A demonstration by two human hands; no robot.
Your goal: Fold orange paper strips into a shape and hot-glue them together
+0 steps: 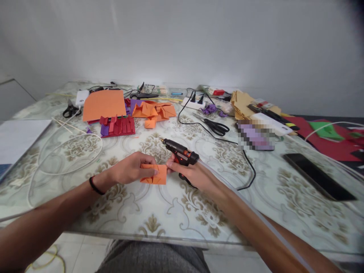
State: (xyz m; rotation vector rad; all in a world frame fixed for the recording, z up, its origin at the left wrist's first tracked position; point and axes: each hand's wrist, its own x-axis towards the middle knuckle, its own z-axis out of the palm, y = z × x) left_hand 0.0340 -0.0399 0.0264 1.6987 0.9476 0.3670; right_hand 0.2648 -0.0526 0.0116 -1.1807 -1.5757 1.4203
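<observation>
My left hand (pixel 132 167) pinches a small folded piece of orange paper (pixel 160 177) above the table, its thumb lying across the front. Just to the right, my right hand (pixel 186 170) is wrapped round a black hot glue gun (pixel 180 148), whose nozzle points to the upper left. A long translucent glue stick (pixel 256 210) runs out of the gun's back along my right forearm. The fingertips of my right hand are close to the paper's right edge; whether they touch it I cannot tell.
Red folded paper strips (pixel 122 126), an orange sheet (pixel 105 105) and orange folded pieces (pixel 153 110) lie at the back left. Black scissors (pixel 216 127), a power strip (pixel 193 104) and a cable are behind the gun. Phones (pixel 318 175) lie at the right.
</observation>
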